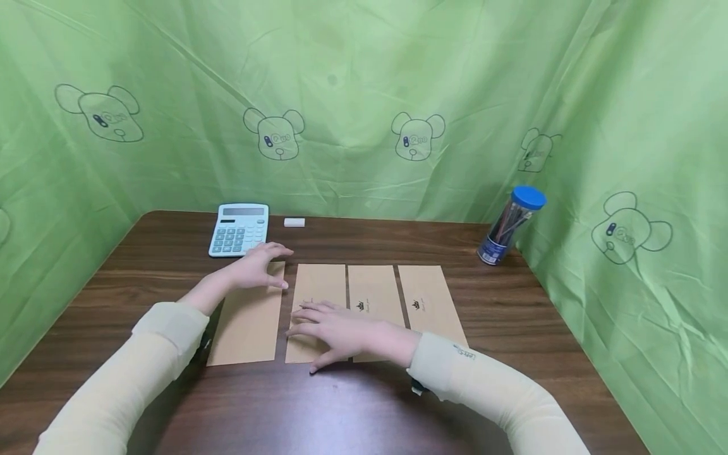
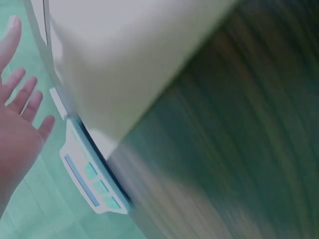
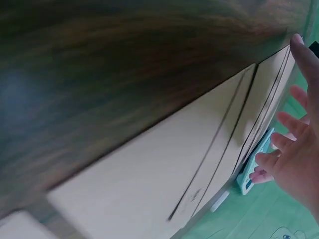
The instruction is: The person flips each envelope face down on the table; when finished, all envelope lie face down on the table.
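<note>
Several kraft-brown paper rectangles, which look like envelopes, lie upright side by side on the table. In the head view my left hand (image 1: 257, 268), fingers spread, is over the top of the leftmost one (image 1: 250, 328), beside the calculator (image 1: 241, 229). My right hand (image 1: 338, 330) spreads its fingers above the second (image 1: 321, 281), its forearm crossing the third (image 1: 375, 284). The rightmost paper rectangle (image 1: 429, 291) shows a small black crown and script. Both wrist views show the left hand (image 2: 20, 134) and right hand (image 3: 294, 149) with nothing gripped. Whether fingertips touch paper, I cannot tell.
A white eraser-like block (image 1: 294, 222) lies right of the calculator at the back. Near the right rear corner stands a clear tube with a blue lid (image 1: 529, 197), dark sticks inside. Green curtain (image 1: 347, 76) with bear faces surrounds the dark wood table (image 1: 273, 411).
</note>
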`<state>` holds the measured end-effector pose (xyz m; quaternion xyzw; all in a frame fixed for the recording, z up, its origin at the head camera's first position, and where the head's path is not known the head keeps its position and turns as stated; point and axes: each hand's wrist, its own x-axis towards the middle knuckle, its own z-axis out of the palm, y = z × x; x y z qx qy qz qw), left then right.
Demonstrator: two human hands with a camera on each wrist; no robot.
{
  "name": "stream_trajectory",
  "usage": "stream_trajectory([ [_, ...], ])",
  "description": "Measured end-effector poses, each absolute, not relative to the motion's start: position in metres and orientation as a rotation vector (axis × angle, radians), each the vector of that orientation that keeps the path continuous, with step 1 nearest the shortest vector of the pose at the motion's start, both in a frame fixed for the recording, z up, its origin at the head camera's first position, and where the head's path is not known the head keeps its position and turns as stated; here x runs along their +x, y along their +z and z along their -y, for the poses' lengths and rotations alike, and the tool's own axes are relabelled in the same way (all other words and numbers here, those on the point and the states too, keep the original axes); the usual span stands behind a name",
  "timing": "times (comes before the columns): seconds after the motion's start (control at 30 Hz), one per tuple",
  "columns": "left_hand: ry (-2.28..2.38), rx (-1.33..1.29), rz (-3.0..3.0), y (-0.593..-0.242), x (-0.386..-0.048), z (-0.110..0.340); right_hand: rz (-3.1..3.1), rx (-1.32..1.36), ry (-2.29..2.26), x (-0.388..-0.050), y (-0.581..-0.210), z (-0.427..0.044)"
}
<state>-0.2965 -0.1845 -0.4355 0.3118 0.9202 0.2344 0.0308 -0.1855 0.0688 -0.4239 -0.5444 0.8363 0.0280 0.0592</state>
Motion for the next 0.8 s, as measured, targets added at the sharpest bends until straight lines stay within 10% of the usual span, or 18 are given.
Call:
stream_trajectory([
  [0.8,0.513,0.869,-2.858,-0.446,-0.292,0.159,-2.596,-1.53,-0.067,-0.193,-0.439,-0.132],
])
